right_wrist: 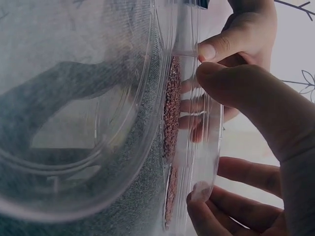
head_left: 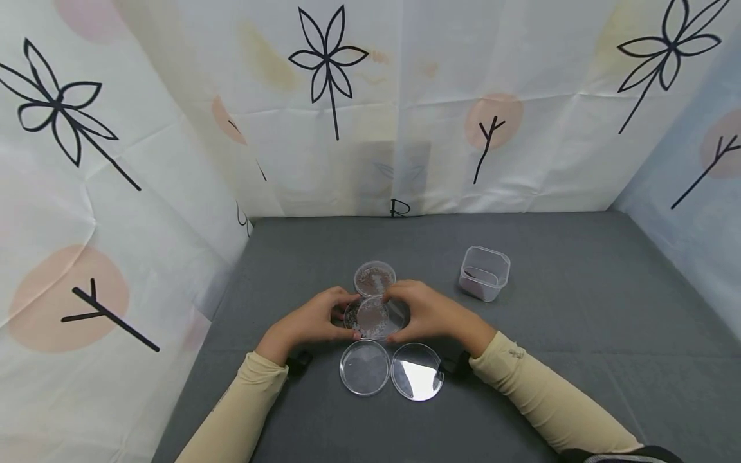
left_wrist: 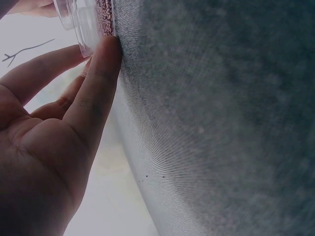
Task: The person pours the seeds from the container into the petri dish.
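Already grains [right_wrist: 172,113] lay in the far dish [head_left: 375,264] and near dish [head_left: 370,335]; our left hand [head_left: 315,318] gripped the latter, our right hand [head_left: 425,312] a lid [right_wrist: 211,142], apparently not yet seated.

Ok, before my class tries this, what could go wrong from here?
1. The right hand holds a clear cover over the middle dish; a bump could scatter the granules.
2. The left hand is on that dish's edge, so uneven pressure might tilt it.
3. The far dish, also holding granules, sits close behind and might get jogged.
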{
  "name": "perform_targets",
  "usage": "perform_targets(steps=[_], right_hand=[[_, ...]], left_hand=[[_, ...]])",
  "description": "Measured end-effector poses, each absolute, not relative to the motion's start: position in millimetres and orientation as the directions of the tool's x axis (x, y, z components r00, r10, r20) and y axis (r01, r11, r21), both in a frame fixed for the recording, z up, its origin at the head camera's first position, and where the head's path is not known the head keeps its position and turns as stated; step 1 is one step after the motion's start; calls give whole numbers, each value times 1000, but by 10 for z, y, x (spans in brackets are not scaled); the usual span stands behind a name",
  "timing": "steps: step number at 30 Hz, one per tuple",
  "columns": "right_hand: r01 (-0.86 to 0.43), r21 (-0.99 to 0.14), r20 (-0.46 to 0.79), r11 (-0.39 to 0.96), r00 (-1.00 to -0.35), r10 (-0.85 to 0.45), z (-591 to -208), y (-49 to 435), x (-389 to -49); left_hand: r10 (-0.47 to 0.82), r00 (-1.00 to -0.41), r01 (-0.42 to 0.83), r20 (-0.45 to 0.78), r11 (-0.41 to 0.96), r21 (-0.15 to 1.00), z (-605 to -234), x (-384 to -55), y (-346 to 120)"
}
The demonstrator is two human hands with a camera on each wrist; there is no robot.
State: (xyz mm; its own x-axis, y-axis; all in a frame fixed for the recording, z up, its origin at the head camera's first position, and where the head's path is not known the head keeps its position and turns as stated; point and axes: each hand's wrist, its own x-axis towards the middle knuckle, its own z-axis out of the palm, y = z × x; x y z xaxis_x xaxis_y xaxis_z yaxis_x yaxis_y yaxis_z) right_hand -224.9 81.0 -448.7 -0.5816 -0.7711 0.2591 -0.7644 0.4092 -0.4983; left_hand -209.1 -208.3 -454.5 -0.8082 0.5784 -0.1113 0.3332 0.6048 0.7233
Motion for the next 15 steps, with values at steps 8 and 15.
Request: perform_targets(steps=[8,15], right_hand=[[-754,-466,171,462,-590,-789,-4429,728,-2230],[-749,-456,127,482,-590,-797,-4402,666,-2230]], left_hand=[[592,-800,353,-99,597,721,-4544,-2076,-2099],[609,-790,386,-74,588,710,-4532,-2072,-2094]])
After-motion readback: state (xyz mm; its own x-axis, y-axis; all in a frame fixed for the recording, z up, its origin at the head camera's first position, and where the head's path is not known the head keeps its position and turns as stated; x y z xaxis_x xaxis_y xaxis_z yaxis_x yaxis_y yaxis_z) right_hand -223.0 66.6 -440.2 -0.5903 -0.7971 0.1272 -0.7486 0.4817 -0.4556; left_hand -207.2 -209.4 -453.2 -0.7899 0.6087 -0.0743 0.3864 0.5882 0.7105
